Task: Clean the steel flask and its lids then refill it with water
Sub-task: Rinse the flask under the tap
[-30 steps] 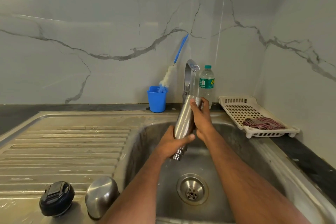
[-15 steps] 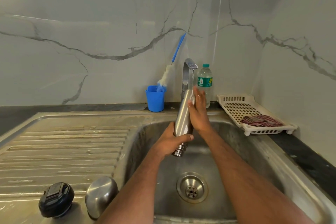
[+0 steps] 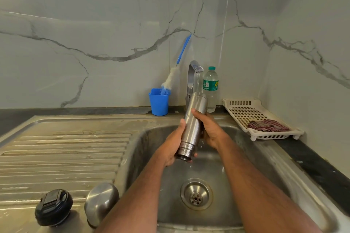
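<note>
Flask (image 3: 193,125), mouth down under running tap (image 3: 195,73): right hand (image 3: 210,128) sliding lower since a second ago, left hand (image 3: 174,147) gripping neck, both wrapped round, outside rinsing

Grey-veined marble walls (image 3: 94,24) meet at corner (right side); dark countertop (image 3: 312,166) borders steel sink (image 3: 75,157).

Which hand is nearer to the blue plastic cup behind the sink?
The left hand. It grips the steel flask near its open lower end, on the side facing the blue plastic cup. The right hand holds the flask's far side, away from the cup.
</note>
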`<state>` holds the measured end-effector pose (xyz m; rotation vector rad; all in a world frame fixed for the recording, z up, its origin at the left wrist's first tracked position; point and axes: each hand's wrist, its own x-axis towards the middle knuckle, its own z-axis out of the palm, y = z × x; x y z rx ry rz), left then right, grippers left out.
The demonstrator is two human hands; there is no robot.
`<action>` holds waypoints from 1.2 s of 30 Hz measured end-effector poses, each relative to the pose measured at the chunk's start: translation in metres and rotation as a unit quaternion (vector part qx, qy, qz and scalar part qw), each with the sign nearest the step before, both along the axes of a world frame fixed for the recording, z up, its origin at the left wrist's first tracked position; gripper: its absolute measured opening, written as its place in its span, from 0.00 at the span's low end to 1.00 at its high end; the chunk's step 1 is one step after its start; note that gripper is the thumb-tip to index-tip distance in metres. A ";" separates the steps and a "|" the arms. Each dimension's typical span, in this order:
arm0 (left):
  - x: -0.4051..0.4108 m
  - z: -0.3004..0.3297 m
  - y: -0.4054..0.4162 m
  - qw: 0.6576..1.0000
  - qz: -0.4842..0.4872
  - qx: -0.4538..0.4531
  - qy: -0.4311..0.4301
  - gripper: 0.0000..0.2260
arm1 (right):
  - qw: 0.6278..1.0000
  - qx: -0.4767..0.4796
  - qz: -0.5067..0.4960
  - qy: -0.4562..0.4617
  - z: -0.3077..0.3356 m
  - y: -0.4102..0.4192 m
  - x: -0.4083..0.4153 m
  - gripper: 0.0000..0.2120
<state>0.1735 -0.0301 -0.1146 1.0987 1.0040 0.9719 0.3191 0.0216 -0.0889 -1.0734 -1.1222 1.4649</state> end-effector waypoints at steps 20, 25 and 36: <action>0.000 -0.019 0.017 0.957 0.106 0.195 0.186 0.32 | 0.966 0.069 -0.164 0.189 0.008 0.013 0.013 0.38; -0.003 -0.017 0.014 0.963 0.126 0.185 0.148 0.26 | 0.976 0.066 -0.120 0.168 0.007 0.013 -0.001 0.45; -0.014 -0.005 0.001 0.990 0.033 -0.015 -0.137 0.28 | 0.980 0.059 0.018 0.192 -0.005 0.004 -0.020 0.40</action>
